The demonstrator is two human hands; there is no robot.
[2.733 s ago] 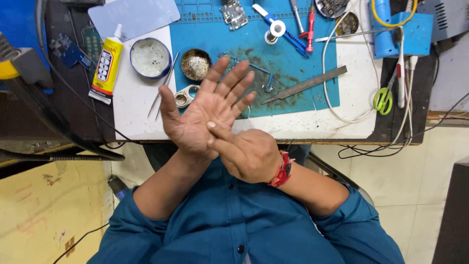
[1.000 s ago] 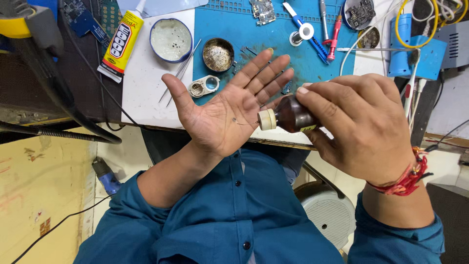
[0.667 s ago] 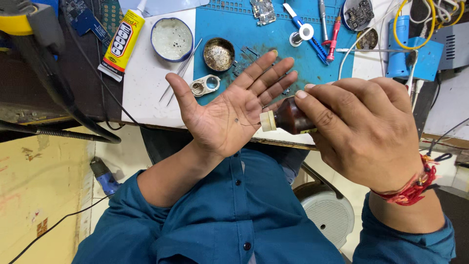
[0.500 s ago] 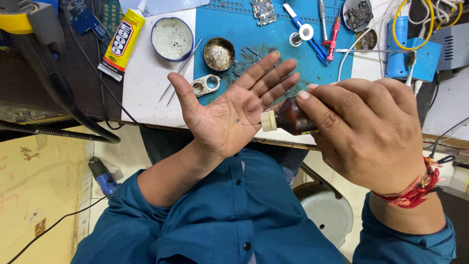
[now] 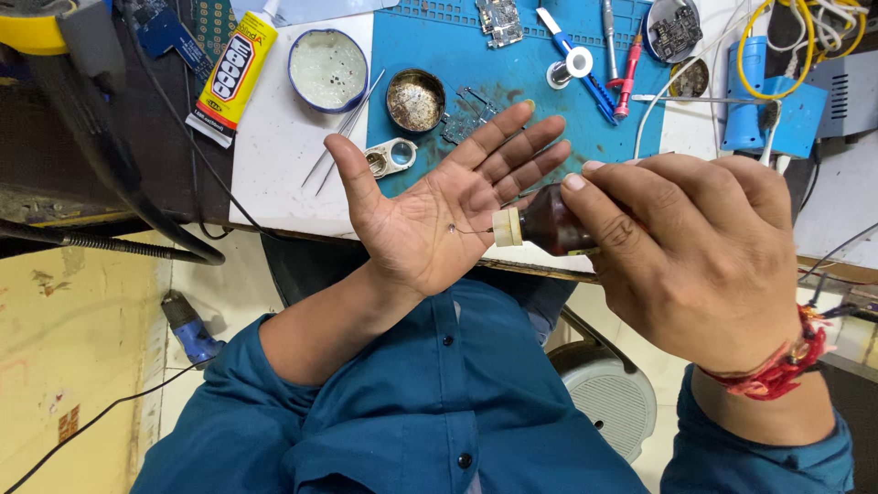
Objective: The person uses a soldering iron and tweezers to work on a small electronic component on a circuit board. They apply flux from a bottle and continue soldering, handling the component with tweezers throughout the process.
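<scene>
The right hand point(image 5: 695, 256) is clamping a small dark brown bottle with a cream nozzle point(image 5: 540, 224); its long axis is lying level, nozzle pointing left and touching the left hand point(image 5: 439, 220), held palm-up with fingers apart; behind, on the counter point(image 5: 274, 155), a round brass dish point(image 5: 415, 100) is holding grey residue.

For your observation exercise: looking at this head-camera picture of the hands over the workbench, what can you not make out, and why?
Head view only:
- Brown bottle: body and label hidden by the right hand.
- Speck on the left hand: too small to identify.
- Yellow cable coil: cut off by the top edge.
- Circuit board: cut by the top edge, parts too small.
</scene>
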